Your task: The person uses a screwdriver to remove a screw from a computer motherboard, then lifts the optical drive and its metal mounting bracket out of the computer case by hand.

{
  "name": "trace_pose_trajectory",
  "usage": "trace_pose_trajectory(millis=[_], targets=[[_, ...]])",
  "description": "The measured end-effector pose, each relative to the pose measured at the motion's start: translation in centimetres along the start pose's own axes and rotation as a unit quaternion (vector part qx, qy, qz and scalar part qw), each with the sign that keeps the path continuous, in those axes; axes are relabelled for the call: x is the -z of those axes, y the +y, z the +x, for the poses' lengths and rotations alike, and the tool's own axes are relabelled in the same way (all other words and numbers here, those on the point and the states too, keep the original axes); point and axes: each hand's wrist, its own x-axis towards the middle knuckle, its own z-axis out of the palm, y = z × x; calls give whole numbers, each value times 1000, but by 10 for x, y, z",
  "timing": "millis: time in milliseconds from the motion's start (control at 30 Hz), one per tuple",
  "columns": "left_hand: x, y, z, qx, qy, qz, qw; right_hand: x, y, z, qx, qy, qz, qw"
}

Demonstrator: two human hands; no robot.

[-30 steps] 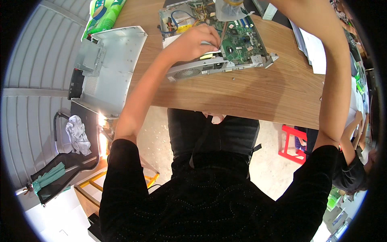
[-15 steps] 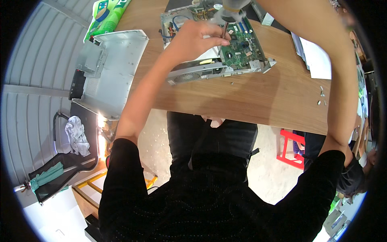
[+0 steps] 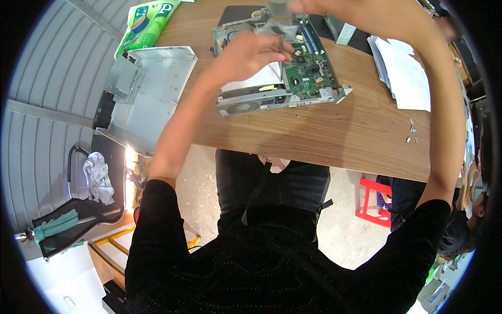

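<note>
An opened computer chassis (image 3: 248, 105) lies on the wooden table, its green circuit board (image 3: 308, 68) exposed beside a white sheet. Over it, the fingers of my left hand (image 3: 261, 52) are closed around a thin metal rod (image 3: 282, 47). At the top, my right hand (image 3: 308, 8) grips a blurred, see-through object (image 3: 281, 21), apparently a container or bag, just above the rod; exactly what it is I cannot make out.
A detached case cover (image 3: 157, 78) lies left, below a green package (image 3: 154, 26) with a tape roll (image 3: 139, 23). Papers (image 3: 408, 83), small bits (image 3: 410, 131) and a metal box (image 3: 342, 31) are right. A person (image 3: 460, 225) is at the right edge, near a red stool (image 3: 368, 204).
The view has shifted slightly, so the table sits lower in the picture. My left hand has edged up relative to the board. My right hand and the see-through object have moved a little left.
</note>
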Motion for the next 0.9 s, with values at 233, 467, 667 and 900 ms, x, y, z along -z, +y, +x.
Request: trace_pose_trajectory(millis=[233,467,667,900], targets=[[4,7,-4,-10,-63,41,997,-42,26,17,131,79,229,961],[5,-2,-6,-14,-54,23,998,-41,12,18,67,84,390,914],[-13,22,0,29,67,28,997,-31,25,16,54,84,51,994],[-3,19,6,-1,8,-18,1000,-40,-19,13,45,252,267,929]])
